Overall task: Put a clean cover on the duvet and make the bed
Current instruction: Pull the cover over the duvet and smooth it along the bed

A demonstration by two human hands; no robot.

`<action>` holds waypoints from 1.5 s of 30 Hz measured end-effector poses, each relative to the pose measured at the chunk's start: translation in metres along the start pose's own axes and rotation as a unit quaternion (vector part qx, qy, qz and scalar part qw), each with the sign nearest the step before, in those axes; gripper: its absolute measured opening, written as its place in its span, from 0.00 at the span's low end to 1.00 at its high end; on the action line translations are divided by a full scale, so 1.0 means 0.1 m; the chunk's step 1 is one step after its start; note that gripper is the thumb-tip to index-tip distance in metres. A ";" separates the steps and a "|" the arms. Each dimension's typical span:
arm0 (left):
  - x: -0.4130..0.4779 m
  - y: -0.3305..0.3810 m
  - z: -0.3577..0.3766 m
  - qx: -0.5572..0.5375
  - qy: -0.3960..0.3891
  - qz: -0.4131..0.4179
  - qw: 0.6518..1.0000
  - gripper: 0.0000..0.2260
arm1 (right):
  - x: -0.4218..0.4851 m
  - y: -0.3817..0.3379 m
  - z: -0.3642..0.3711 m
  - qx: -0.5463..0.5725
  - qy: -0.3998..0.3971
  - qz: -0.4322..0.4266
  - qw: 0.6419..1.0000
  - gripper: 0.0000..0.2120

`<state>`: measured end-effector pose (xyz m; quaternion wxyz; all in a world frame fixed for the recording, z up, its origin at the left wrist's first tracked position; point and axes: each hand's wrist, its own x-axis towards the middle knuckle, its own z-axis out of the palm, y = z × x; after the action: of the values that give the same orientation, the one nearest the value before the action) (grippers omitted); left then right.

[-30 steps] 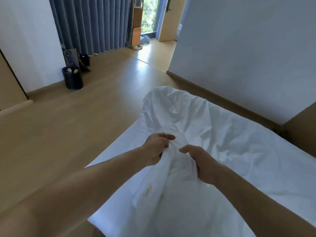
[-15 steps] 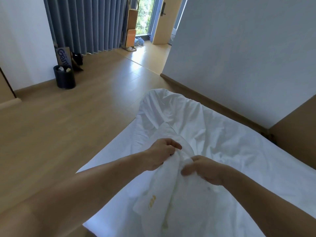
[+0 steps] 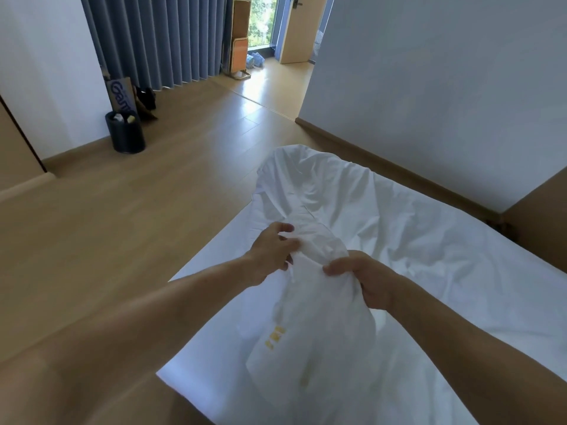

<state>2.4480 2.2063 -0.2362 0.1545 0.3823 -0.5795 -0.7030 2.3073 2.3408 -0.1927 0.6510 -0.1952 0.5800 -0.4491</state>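
Both fists are full of white duvet cover [image 3: 310,348], held up over the bed [image 3: 460,302]: left hand [image 3: 271,253] pinches a fold, right hand [image 3: 366,280] clamps a bunch, probably feeling for the opening.

Entry 1: "Gam", cut off, on the purple package [image 3: 120,95] behind the bin [image 3: 125,133]. Entry 2: yellow print [image 3: 276,334] on the white cover [image 3: 322,363]; I cannot read it.
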 end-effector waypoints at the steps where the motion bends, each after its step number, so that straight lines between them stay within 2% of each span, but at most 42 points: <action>1: -0.04 -0.02 0.00 0.008 0.014 -0.001 1.000 0.14 | 0.01 0.00 -0.03 0.006 0.002 -0.006 1.000 0.28; 2: -0.09 -0.04 0.00 0.025 0.011 -0.001 1.000 0.16 | 0.03 0.00 -0.06 0.022 0.003 -0.008 1.000 0.28; 4: -0.21 -0.05 0.03 0.071 -0.057 -0.008 0.996 0.18 | 0.06 -0.01 -0.06 0.036 0.012 -0.012 0.999 0.22; 6: -0.25 -0.06 0.09 0.080 -0.122 0.009 0.989 0.11 | 0.05 -0.02 -0.02 0.035 -0.001 -0.017 0.999 0.17; 7: -0.24 -0.03 0.10 0.069 -0.114 0.029 0.991 0.07 | 0.03 -0.02 -0.01 0.029 -0.004 -0.022 0.999 0.16; 9: -0.17 0.03 0.06 0.012 -0.060 0.041 0.997 0.09 | 0.00 0.01 -0.01 0.005 0.008 -0.042 0.999 0.19; 11: -0.12 0.11 0.06 -0.044 -0.050 0.025 0.997 0.12 | -0.04 0.06 -0.03 -0.039 0.018 -0.043 0.998 0.23; 14: -0.10 0.17 0.21 -0.043 -0.040 -0.006 0.998 0.09 | -0.09 0.13 0.02 -0.106 0.008 -0.014 0.994 0.18; 16: -0.06 0.20 0.30 -0.058 0.000 -0.022 0.998 0.11 | -0.11 0.17 0.03 -0.121 0.029 -0.009 0.992 0.19; 20: 0.07 0.22 0.30 -0.136 0.056 -0.038 0.988 0.10 | -0.15 0.22 -0.03 -0.051 0.064 -0.026 0.996 0.25; 26: 0.09 0.20 0.31 -0.131 0.039 -0.024 0.990 0.08 | -0.23 0.16 -0.06 -0.077 0.076 -0.015 0.994 0.31; 29: 0.06 0.18 0.22 -0.102 0.038 0.020 0.994 0.05 | -0.28 0.08 -0.13 -0.038 0.051 -0.015 0.998 0.33; 31: 0.04 0.12 0.12 -0.085 0.047 0.028 0.995 0.06 | -0.29 0.05 -0.18 -0.006 0.036 -0.014 0.999 0.33; 32: 0.01 0.10 0.07 -0.050 0.019 0.014 0.998 0.08 | -0.28 0.04 -0.21 0.003 0.030 -0.014 0.999 0.35; 33: -0.04 0.07 0.03 0.010 -0.047 -0.006 0.999 0.09 | -0.26 0.04 -0.23 0.005 0.028 -0.015 0.999 0.35; 35: -0.16 0.03 0.03 0.102 -0.221 -0.027 0.970 0.08 | -0.23 0.02 -0.17 -0.012 0.024 -0.019 0.999 0.28; 36: -0.20 0.04 0.06 0.101 -0.277 -0.019 0.955 0.09 | -0.21 0.01 -0.13 -0.023 0.023 -0.025 0.999 0.24; 37: -0.21 0.04 0.10 0.086 -0.297 -0.005 0.951 0.10 | -0.20 0.00 -0.11 -0.034 0.025 -0.032 0.999 0.20; 41: -0.16 0.06 0.13 0.088 -0.277 0.049 0.956 0.13 | -0.20 -0.05 -0.06 -0.079 0.058 -0.059 0.994 0.12; 43: -0.13 0.04 0.12 0.098 -0.253 0.054 0.961 0.16 | -0.23 -0.04 -0.02 -0.095 0.078 -0.061 0.990 0.11; 45: -0.11 0.02 0.11 0.104 -0.243 0.062 0.962 0.13 | -0.23 -0.03 0.01 -0.111 0.095 -0.060 0.987 0.12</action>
<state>2.4466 2.2208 -0.2298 0.0117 0.1770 -0.6923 -0.6994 2.3087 2.3576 -0.1769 0.5392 -0.2575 0.6726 -0.4365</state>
